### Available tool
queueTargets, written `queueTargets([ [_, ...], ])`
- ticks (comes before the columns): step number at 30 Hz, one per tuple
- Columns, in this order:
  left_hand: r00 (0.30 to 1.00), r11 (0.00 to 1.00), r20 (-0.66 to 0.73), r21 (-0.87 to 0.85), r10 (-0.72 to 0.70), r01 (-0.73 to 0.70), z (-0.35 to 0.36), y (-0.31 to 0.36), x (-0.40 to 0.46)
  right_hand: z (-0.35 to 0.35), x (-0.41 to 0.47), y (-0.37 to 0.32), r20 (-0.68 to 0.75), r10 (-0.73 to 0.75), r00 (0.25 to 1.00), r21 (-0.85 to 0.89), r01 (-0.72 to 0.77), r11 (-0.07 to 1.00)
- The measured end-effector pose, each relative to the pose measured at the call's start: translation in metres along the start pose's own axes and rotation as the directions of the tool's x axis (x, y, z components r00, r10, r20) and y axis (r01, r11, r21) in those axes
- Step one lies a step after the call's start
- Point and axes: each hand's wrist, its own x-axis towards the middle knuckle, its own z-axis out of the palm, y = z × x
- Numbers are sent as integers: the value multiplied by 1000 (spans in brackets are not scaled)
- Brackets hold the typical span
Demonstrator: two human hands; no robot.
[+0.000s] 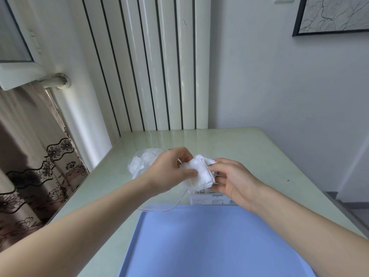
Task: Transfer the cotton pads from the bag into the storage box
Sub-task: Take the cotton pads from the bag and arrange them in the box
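A stack of white square cotton pads [199, 173] is held in the air between both hands over the table. My left hand [169, 169] pinches the stack's left side with thumb and fingers. My right hand [231, 180] grips its right side, fingers curled around the edge. Behind my left hand lies a clear plastic bag [142, 161] with more white pads inside. A clear storage box [209, 198] with a printed label sits under my right hand, mostly hidden by it.
A blue mat [209, 242] covers the near part of the pale green table [259, 156]. A white radiator [159, 66] stands behind the table, a patterned curtain [40, 166] hangs at the left, and a wall is at the right.
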Motion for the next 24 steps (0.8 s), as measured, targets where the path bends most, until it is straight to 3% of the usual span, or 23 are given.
queueTargets([
  [6,998,995,64,-94,-30,36,-4,3,0,0,0,2,-10,-8,1000,42,8,999],
  [14,997,976,74,-211,-31,46,-10,1,-2,-8,6,4,-128,-30,991,104,43,994],
  [24,983,989,182,-136,-28,53,-6,-2,0,-7,11,10,-76,-30,997,-4,30,1000],
])
